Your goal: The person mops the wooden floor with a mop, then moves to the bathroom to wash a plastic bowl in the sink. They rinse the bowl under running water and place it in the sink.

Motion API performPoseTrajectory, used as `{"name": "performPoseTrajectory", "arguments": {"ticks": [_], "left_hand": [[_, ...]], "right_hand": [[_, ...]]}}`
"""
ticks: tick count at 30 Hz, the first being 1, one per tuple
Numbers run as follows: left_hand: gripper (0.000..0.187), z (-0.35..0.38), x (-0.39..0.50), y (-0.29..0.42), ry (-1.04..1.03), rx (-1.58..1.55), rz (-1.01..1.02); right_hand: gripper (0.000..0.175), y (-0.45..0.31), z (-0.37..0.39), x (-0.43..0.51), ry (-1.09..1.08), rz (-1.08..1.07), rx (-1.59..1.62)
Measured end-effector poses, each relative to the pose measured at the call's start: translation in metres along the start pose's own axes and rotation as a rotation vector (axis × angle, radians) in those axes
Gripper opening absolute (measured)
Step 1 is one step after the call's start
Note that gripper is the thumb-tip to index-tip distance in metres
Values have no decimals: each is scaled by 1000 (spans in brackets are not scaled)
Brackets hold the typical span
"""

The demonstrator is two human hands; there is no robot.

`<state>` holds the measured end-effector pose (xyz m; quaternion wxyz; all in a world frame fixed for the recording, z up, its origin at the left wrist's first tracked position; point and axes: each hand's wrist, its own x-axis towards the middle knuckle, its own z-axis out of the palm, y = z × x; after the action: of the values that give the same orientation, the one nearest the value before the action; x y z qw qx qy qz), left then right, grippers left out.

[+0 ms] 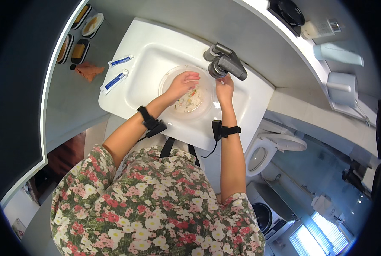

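Observation:
A white washbasin (pixel 136 80) lies before me. Inside it sits a round translucent bowl (pixel 209 104) with cloudy liquid and small bits of red, green and pale matter (pixel 190 101). My left hand (pixel 184 84) is over the bowl, palm turned sideways, fingers slightly bent and nothing visible in them. To the right of the bowl, my right hand (pixel 225 91) is just below the head of a dark grey faucet (pixel 232 65). Its fingertips are bent together near something small and white, too small to make out. Whether they touch the faucet is unclear.
Two toothpaste tubes (pixel 115 81) lie on the basin's left rim. Soap dishes (pixel 80 51) and an orange cloth (pixel 88 71) are on the wall at left. A shelf with a pale blue tube (pixel 337 54) and a mug (pixel 342 89) runs at upper right. A toilet (pixel 259 156) stands at right.

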<state>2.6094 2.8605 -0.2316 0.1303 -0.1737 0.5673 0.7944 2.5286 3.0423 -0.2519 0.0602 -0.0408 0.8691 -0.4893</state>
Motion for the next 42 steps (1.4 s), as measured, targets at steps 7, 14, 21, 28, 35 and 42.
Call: {"name": "performPoseTrajectory", "arguments": {"ticks": [7, 14, 21, 28, 35, 42], "left_hand": [[37, 39, 41, -28, 96, -3, -20], [37, 49, 31, -17, 172, -70, 22], [46, 2, -16, -34, 301, 212, 95], [48, -86, -70, -78, 527, 681, 99], [27, -92, -73, -103, 382, 804, -172], [17, -100, -74, -85, 290, 263, -333]], "right_hand": [[20, 21, 6, 11, 97, 112, 235], [23, -27, 31, -18, 97, 508, 628], [25, -38, 53, -27, -161, 670, 778], [38, 70, 36, -31, -40, 270, -277], [43, 122, 29, -60, -119, 358, -142], [32, 48, -22, -63, -82, 241, -307]]}}
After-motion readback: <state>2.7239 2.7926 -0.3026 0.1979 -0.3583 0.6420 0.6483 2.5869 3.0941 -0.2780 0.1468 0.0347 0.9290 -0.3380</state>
